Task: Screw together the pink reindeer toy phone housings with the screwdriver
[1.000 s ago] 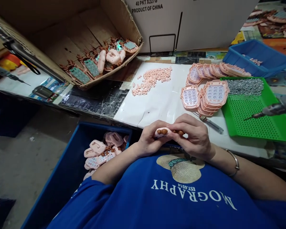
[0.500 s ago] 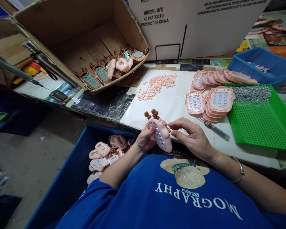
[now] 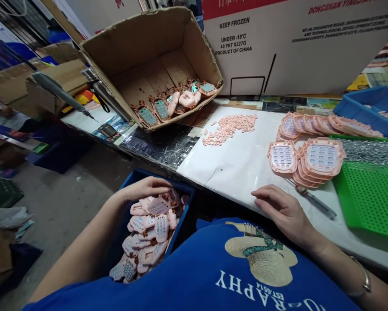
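Nearest the body: the blue bin (image 3: 129,181) sits below the bench edge on the person's left, heaped with pink toy phones (image 3: 148,233). The left hand (image 3: 145,188) lies over the far end of the heap, palm down, fingers loosely curled. The fingertips touch the topmost pink shell (image 3: 158,206). No closed grasp shows; whether anything is pinched under the palm cannot be told.

The top shell lies just below and to the right of the left fingertips, with its long axis running roughly left to right across the bin. The left hand is much the nearer; the right is well apart, up on the bench.

The right hand (image 3: 282,212) rests flat and empty on the white sheet (image 3: 239,160), fingers spread and pointing left. A small screwdriver (image 3: 315,201) lies just beyond it, its shaft slanting away to the right.

Mid bench: a stack of keypad plates (image 3: 321,157), one more plate (image 3: 282,156) beside it, and a scatter of pink buttons (image 3: 229,127). A green tray (image 3: 368,198) stands at the right.

Far: an open cardboard box (image 3: 142,56) tilted on its side, holding more phone parts.
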A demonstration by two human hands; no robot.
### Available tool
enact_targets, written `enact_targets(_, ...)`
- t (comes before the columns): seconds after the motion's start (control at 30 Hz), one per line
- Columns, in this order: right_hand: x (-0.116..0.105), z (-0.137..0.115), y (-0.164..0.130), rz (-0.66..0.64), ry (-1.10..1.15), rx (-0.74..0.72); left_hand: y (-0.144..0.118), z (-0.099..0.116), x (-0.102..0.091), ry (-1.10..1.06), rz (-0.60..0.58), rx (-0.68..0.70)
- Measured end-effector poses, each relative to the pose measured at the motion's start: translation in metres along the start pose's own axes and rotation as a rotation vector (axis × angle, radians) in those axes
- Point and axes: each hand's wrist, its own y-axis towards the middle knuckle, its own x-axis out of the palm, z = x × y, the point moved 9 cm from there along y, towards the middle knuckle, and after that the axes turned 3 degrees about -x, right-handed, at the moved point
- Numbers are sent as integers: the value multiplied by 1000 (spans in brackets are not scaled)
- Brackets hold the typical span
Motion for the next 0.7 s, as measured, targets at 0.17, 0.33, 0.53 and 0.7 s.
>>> enact_targets(0.17,5,0,-1,-39,-41,-20,48,81,-60,95,359,272)
enact_targets(0.33,4,-7,-2,-32,-90,-67,140,166,-110,390,714,393)
enact_targets(0.53,2,-8,-3,-5,-82,-94,222,174,-145,695,829,40)
enact_targets(0.7,5,-2,-2,-34,-63,-75,226,173,-156,723,875,-28)
